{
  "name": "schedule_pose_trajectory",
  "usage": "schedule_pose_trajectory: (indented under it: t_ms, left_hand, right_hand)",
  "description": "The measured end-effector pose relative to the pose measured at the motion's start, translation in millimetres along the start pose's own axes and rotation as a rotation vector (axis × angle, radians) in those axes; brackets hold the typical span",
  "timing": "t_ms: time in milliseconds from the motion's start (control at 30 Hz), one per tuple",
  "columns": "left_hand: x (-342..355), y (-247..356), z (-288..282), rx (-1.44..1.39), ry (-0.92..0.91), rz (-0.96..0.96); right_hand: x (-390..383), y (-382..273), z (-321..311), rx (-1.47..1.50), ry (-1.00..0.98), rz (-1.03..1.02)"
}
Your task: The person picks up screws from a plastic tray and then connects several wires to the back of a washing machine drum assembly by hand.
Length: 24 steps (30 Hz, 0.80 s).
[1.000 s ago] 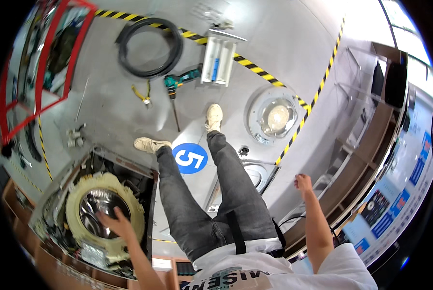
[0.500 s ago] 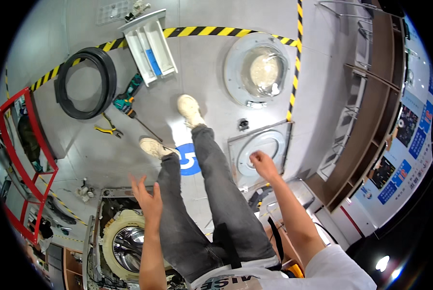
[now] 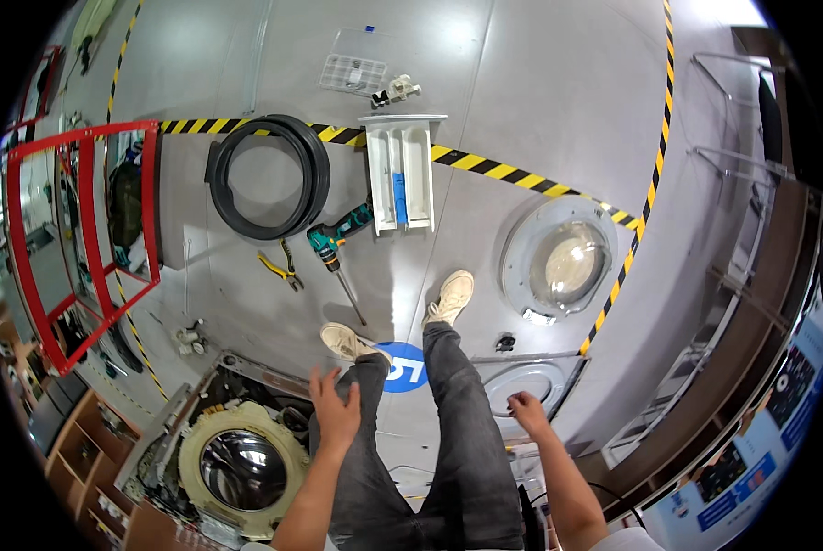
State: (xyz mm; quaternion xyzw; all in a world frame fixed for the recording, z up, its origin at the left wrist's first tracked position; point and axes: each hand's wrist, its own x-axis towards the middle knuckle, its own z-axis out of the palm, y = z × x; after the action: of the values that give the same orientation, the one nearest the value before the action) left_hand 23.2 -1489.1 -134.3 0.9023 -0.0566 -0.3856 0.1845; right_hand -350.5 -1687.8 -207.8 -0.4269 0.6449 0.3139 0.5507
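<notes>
My left hand (image 3: 335, 411) is open, fingers spread, above my leg beside the opened washing machine (image 3: 239, 470) with its cream tub ring. My right hand (image 3: 531, 413) has curled fingers over a panel with a round white rim (image 3: 544, 369); whatever it may hold is too small to make out. Ahead on the floor lie a black rubber gasket (image 3: 319, 179), a white detergent drawer (image 3: 416, 156), a teal cordless drill (image 3: 329, 241) with a long bit, yellow pliers (image 3: 278, 271), a glass door (image 3: 563, 262) and a small black part (image 3: 505, 342).
A red metal frame (image 3: 90, 230) stands at the left above brown wooden shelving (image 3: 81, 459). Brown-topped tables with metal legs (image 3: 705, 358) line the right. A clear parts box (image 3: 352, 60) and small fitting (image 3: 397, 92) lie beyond the drawer. Yellow-black tape (image 3: 650, 202) borders the area.
My left hand has risen from over the tub toward my leg, fingers spread. My right hand moved inward, then slightly down. My head has turned, shifting the whole view.
</notes>
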Motion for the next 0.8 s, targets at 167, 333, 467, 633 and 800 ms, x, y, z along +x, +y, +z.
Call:
schedule_pose_trajectory:
  t_ms: [167,333,467,633,800]
  left_hand:
    - [11.0,72.5,22.1,-0.284,0.029,0.008]
    - [58.4,114.8,7.9,-0.397,0.000,-0.037]
    - [119.4,125.6,4.4,-0.435,0.029,0.024]
    - [211.9,145.9,14.7,-0.466,0.118,-0.001]
    - [295.0,161.6,14.6,-0.573,0.013,0.021]
  right_hand:
    - [14.8,-119.6,-89.2,0.038,0.123,-0.064]
    - [6.0,-241.4,-121.5,-0.147,0.196,-0.138]
    - [32.5,-361.7,-106.0,-0.233,0.262,-0.357]
    - [118.9,-538.7,-33.8,-0.735,0.229,-0.692]
    - [246.2,-673.2,61.4,-0.964,0.093,-0.994]
